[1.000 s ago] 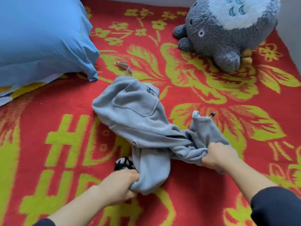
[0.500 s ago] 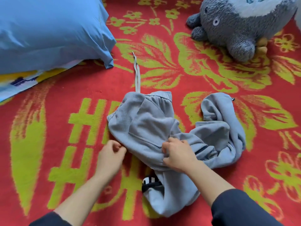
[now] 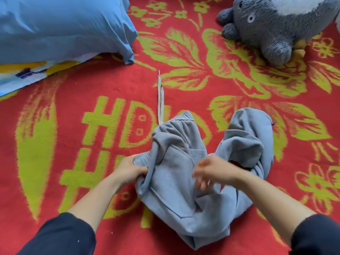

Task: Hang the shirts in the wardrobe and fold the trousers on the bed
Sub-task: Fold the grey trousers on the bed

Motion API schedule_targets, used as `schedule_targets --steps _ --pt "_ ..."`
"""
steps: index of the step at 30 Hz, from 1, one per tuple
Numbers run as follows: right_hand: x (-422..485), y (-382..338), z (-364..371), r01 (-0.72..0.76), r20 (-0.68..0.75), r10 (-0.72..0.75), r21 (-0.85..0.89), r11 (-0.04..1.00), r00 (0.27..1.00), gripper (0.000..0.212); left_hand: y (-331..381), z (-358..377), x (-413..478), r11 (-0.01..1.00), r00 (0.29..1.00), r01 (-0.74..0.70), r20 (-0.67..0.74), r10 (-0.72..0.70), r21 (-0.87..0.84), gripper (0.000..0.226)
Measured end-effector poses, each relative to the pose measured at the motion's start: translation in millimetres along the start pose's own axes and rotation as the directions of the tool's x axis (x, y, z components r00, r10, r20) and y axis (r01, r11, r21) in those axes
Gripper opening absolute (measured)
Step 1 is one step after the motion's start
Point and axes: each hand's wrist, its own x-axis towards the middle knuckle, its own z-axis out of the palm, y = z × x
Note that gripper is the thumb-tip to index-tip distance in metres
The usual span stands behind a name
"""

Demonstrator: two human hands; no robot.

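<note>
Bed (image 3: 88, 85): covered by a red blanket with yellow-green flowers and letters.
Trousers (image 3: 174, 192): grey, crumpled, lying directly on the blanket; ribbed edge pinched in the left fingers (image 3: 140, 170), the heap spreading below and beyond the blurred right fingers (image 3: 200, 183).
Drawstring (image 3: 160, 100): grey, flat on the blanket, running straight away from the fingers, metal tip at the far end.
Pillow (image 3: 55, 28): blue, well beyond and left of the left fingers, over a patterned cloth (image 3: 24, 74).
Plush toy (image 3: 272, 28): grey, well beyond and right of the right fingers.
</note>
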Motion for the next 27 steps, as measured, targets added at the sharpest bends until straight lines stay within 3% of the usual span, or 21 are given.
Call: schedule_targets --steps 1,2,4,7,10,13,16,20,23,27 --pt "10 -3 -8 0.052 -0.248 -0.049 0.003 0.999 0.967 0.019 -3 -4 -4 0.999 0.999 -0.019 0.036 0.018 0.035 0.033" --pt "23 -7 -13 0.078 -0.445 -0.094 -0.056 0.995 0.891 0.015 -5 -11 -9 0.996 0.998 -0.038 0.055 0.033 0.081 0.031" --pt "47 -15 -15 0.023 -0.601 -0.112 -0.154 0.988 0.791 0.018 -2 -25 -21 0.98 0.994 -0.044 0.107 0.024 0.194 0.035" --pt "80 -31 -10 0.065 -0.535 -0.086 -0.057 0.996 0.84 0.07 14 -44 -38 0.962 0.964 -0.12 0.26 0.054 0.243 0.033" --pt "101 -45 8 0.089 -0.447 -0.153 -0.162 0.983 0.881 0.103 29 -52 -54 0.946 0.917 -0.149 0.398 0.023 0.288 0.026" --pt "105 -45 37 0.048 -0.25 -0.106 -0.227 0.973 0.962 0.085 24 -56 -67 0.925 0.891 -0.095 0.446 -0.086 0.367 0.03" --pt "92 -44 50 -0.013 -0.208 -0.03 -0.2 0.98 0.978 0.008 15 -66 -82 0.909 0.875 -0.022 0.447 -0.184 0.417 0.034" --pt "53 -45 24 0.097 -0.317 -0.041 0.163 0.982 0.948 0.012 16 -76 -100 0.905 0.901 0.067 0.365 -0.236 0.42 0.034" --pt "6 -45 -2 0.306 -0.462 -0.142 0.301 0.903 0.875 0.027 40 -73 -122 0.919 0.965 0.016 0.235 -0.118 0.394 0.034" --pt "-73 -54 -19 0.418 -0.499 -0.157 0.47 0.777 0.853 0.024 103 -63 -169 0.939 0.971 -0.116 0.235 0.039 0.324 0.041"
